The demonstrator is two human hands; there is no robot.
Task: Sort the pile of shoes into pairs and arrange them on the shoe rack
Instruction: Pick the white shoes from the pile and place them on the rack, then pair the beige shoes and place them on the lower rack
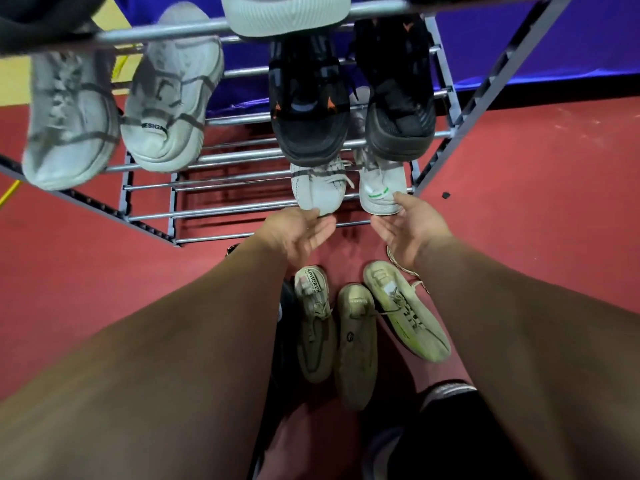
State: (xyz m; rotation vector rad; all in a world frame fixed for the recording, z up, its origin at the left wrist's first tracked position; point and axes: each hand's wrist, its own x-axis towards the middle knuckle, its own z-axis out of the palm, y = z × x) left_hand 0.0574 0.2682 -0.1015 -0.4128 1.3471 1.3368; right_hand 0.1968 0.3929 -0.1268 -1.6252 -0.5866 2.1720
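**Both hands at the lower shelf**

On the shoe rack (207,214), a grey-white pair (69,126) sits left and a black pair (308,98) right. Below them, the left hand (298,233), fingers straight and apart, touches the knit white shoe (317,188) at its heel. The right hand (412,230), fingers likewise spread, touches the green-tabbed shoe (381,192) beside it. Three beige shoes (356,341) lie on the floor.

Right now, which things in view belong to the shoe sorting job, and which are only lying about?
Belong to the job: shoe rack; white pair near the left hand and right hand; black pair; grey pair; beige shoes on the floor.

Lying about: yellow cable; small black bit on the floor; purple cloth.
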